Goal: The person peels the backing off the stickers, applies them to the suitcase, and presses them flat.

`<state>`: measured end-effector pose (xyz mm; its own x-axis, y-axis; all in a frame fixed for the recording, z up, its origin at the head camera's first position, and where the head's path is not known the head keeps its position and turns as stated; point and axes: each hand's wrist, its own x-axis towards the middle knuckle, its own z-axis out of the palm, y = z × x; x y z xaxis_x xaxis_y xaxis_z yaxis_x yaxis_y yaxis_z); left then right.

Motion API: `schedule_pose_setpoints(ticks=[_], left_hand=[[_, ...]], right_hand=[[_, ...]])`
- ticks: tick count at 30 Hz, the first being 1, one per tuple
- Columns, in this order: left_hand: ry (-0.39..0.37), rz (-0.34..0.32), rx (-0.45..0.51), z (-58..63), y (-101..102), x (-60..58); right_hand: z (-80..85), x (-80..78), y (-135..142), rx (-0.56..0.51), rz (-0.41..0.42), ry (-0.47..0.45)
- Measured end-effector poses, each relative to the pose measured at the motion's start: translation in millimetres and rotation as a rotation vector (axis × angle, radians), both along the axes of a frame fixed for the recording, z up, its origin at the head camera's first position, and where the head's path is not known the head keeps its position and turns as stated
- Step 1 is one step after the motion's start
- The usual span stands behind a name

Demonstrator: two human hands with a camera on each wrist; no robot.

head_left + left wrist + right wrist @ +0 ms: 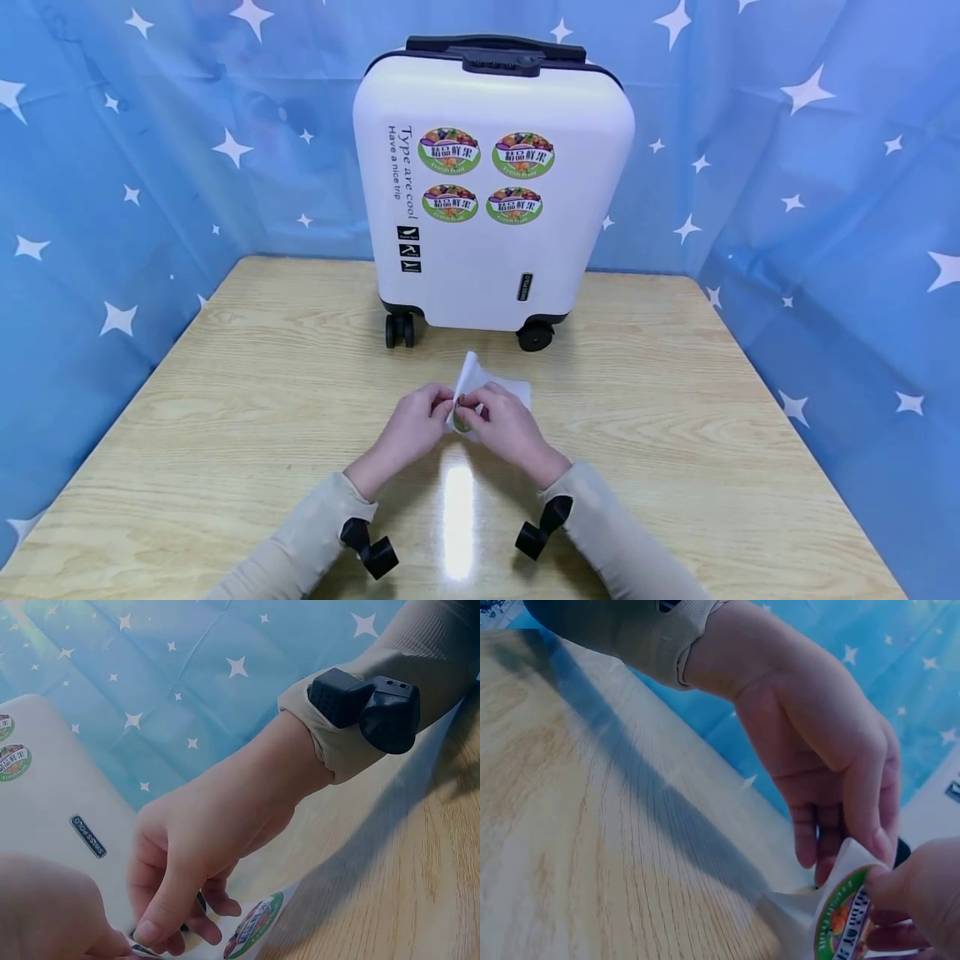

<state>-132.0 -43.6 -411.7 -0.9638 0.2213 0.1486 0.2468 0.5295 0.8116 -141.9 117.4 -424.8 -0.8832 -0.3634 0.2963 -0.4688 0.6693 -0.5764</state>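
Behind everything, a blue curtain (757,192) scattered with white stars; below, a wood-grain table (247,375); upright toward its far side, a white suitcase (457,275) bearing four oval stickers (448,152) in two rows; in front of that, near the middle, a backing sheet (467,377), curled and raised in part, with one more fruit sticker (838,915) at the fingertips; in the left hand (411,423), a narrow pinch of thumb and fingers on the sheet; in the right hand (508,423), an equally narrow pinch at the sticker's edge; cannot tell how much of that edge is free.

Could well tear or crease under a sharp tug; with the sheet so bent, a chance of the sticker folding glue to glue; with fingertips so crowded, a chance of clinging to the wrong thumb; from too light a left-hand pinch, slipping of the sheet; for the suitcase, on wheels (536,336), possible rolling under a firm push.
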Motion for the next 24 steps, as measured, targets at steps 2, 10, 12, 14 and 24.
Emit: schedule_pose_setpoints(ticks=[2,10,12,14,24], left_hand=[[0.009,-0.005,0.003,0.3,0.7,-0.1],[0.014,-0.002,0.008,1.5,1.7,0.1],[0.015,-0.004,0.012,1.6,1.9,0.1],[0.016,-0.007,0.015,1.9,2.3,0.5],[0.042,-0.042,0.046,2.9,3.1,2.0]], right_hand=[[0.7,0.6,-0.1,-0.009,0.0,0.004],[1.3,2.3,0.4,-0.029,-0.002,-0.015],[1.6,2.2,0.7,-0.04,0.003,-0.026],[1.9,2.5,0.9,-0.045,0.005,-0.036],[4.2,2.9,3.1,-0.087,0.0,-0.073]])
